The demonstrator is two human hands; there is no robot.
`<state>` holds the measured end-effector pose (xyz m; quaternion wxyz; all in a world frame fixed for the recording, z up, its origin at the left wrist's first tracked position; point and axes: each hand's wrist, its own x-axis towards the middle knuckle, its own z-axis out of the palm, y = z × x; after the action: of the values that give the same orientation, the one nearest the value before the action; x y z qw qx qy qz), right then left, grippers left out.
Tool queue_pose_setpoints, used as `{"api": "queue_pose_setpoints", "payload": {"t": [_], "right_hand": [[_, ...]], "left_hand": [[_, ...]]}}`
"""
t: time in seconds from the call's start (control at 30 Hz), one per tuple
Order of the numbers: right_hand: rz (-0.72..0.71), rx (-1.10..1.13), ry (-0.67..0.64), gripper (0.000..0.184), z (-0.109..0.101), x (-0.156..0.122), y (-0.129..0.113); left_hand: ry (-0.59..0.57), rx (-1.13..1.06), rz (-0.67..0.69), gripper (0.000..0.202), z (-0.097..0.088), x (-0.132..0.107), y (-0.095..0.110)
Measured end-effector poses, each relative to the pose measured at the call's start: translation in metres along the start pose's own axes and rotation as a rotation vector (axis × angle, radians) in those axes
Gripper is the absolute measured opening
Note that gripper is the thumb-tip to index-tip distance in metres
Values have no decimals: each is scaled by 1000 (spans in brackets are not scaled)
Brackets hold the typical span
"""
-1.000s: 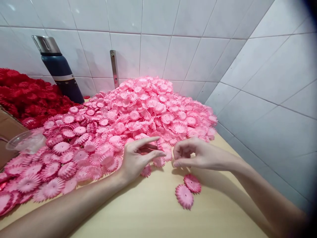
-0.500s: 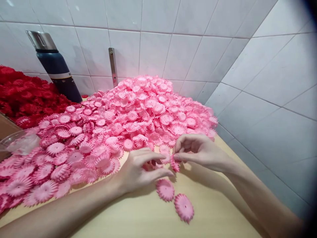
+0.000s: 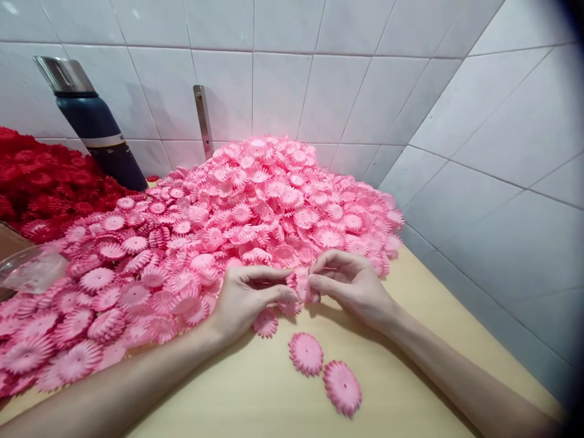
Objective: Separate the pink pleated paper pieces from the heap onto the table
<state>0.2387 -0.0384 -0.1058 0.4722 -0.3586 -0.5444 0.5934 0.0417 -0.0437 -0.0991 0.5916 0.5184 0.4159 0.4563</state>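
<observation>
A big heap of pink pleated flower discs (image 3: 255, 207) covers the wooden table (image 3: 274, 401). At the heap's near edge my left hand (image 3: 244, 298) and my right hand (image 3: 349, 283) meet, fingertips pinched together on a small stack of pink discs (image 3: 298, 289) held between them. Two loose pink discs (image 3: 323, 371) lie flat on the table just below my hands. Another single disc (image 3: 265, 322) sits under my left hand.
A heap of red discs (image 3: 41, 182) lies at the far left beside a dark blue flask (image 3: 95, 131) with a steel cap. A clear plastic container (image 3: 27, 267) rests at the left edge. White tiled walls close in behind and on the right.
My hands have come together at the heap's edge and pinched a stack of discs. A second loose disc now lies beside the first on the table.
</observation>
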Motion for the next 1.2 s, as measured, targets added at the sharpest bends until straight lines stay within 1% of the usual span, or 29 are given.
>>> {"api": "queue_pose_setpoints", "payload": {"t": [0.07, 0.17, 0.23, 0.33, 0.43, 0.57, 0.67, 0.83, 0.97, 1.07, 1.2], "right_hand": [[14, 33, -62, 12, -1, 1, 5], [31, 22, -118, 11, 0, 6, 10], [32, -4, -120, 12, 1, 11, 11], [-9, -15, -82, 12, 3, 19, 11], [-42, -10, -88, 12, 6, 20, 9], [7, -39, -117, 19, 10, 15, 6], [37, -38, -84, 19, 10, 14, 6], [23, 35, -65, 18, 5, 16, 10], [13, 54, -47, 18, 4, 17, 11], [16, 78, -60, 20, 3, 18, 11], [23, 126, -89, 19, 2, 19, 12]], "left_hand": [[23, -12, -9, 16, 0, 3, 0], [37, -19, -16, 16, -3, 6, -1], [35, -28, -21, 16, -4, 7, -1], [34, -44, -40, 15, -5, 9, 0], [56, -107, -84, 21, -3, 10, 2], [67, -160, -117, 27, -1, 11, 3], [46, -152, -116, 35, -2, 12, 2], [-50, -125, -91, 33, -2, 10, 2], [-82, -71, -88, 40, -2, 8, 1], [-115, -110, -77, 32, -2, 7, 1], [-172, -147, -99, 21, -5, 10, 1]]}}
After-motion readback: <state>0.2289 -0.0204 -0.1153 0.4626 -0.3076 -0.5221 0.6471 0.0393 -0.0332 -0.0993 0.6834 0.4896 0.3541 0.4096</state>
